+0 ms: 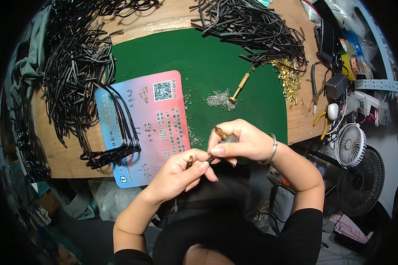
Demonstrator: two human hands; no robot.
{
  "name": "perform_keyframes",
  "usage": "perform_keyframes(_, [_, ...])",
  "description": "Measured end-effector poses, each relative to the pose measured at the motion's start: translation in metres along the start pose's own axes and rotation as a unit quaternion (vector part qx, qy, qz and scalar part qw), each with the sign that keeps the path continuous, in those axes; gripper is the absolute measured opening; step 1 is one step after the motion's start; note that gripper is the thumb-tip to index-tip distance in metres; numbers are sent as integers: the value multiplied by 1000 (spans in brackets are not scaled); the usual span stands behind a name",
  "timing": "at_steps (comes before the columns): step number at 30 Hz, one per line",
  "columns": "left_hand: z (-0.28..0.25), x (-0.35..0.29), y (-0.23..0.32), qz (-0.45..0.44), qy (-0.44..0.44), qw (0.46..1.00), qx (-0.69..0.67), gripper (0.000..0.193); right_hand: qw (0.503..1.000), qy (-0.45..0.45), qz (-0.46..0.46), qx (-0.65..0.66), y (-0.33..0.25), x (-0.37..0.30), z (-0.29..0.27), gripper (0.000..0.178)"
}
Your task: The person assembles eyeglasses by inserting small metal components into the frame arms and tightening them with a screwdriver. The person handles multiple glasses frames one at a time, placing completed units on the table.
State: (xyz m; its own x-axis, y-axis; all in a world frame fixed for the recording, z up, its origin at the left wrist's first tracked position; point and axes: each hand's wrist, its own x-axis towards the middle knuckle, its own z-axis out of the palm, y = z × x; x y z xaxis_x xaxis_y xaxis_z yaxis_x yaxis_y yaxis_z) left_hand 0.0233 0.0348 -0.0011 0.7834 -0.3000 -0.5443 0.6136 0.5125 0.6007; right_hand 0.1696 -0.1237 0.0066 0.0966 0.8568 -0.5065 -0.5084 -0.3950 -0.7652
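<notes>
Green mat (261, 110) spreads out beyond both hands, w/ a heap of black strips (252, 31) past the R hand at its far edge. Blue-and-pink sheet (146, 114) is just beyond + left of the L hand, black frames (112, 157) lying partly on it. L hand (181, 174) is pinched narrow on a small dark pc, R hand (236, 141) is curled round a brass-coloured tool. Gold bits (289, 84) are piled beyond + right of the R hand, brass screwdriver (240, 87) straight beyond it, silver bits (220, 100) by the driver's near end. Brass-coloured tool (222, 133) pokes out btwn R thumb + fingers. Small dark pc (211, 159) is at the L fingertips, R thumb right beside; can't tell if it's touching.
</notes>
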Motion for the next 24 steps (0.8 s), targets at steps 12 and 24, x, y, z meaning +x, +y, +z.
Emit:
perform_keyframes(12, [4, 34, -14, 159, 43, 986, 18, 16, 982, 100, -32, 157, 18, 19, 0, 16])
perform_keyframes(24, [-4, 6, -20, 54, 87, 990, 93, 26, 833, 309, -156, -433, 23, 10, -5, 12])
